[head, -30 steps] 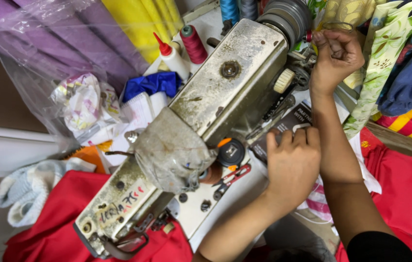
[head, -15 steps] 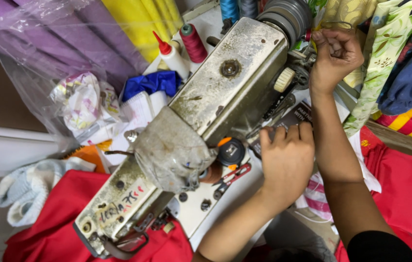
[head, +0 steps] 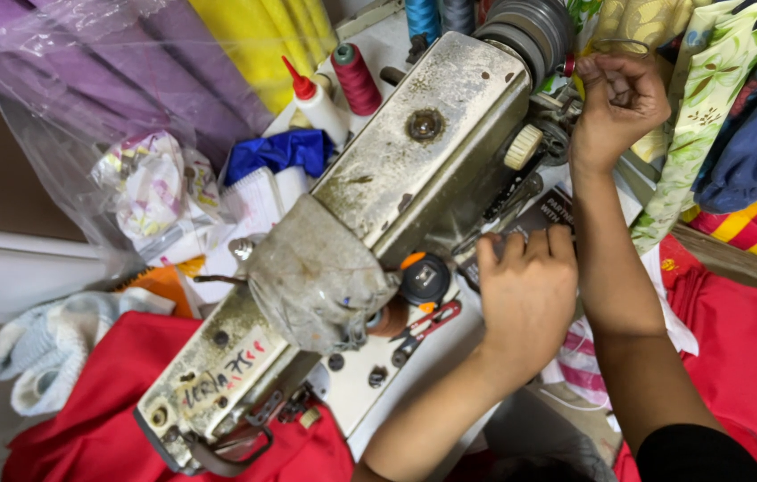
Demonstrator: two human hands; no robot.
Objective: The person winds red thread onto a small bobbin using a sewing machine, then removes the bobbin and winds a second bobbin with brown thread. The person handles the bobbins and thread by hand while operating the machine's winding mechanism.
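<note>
Left hand (head: 530, 299) flat, fingers together, beside sewing machine (head: 378, 223); right hand (head: 619, 103) fisted near handwheel (head: 530, 31).

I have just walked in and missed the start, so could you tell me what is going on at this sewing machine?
A person is working at a worn grey sewing machine lying on its side on a table. The left hand rests flat at the machine's base, beside an orange and black tape measure. The right hand is closed near the handwheel, seemingly pinching something fine; I cannot tell what. Red fabric lies under the machine's head, and a red-tipped oil bottle stands behind.
</note>
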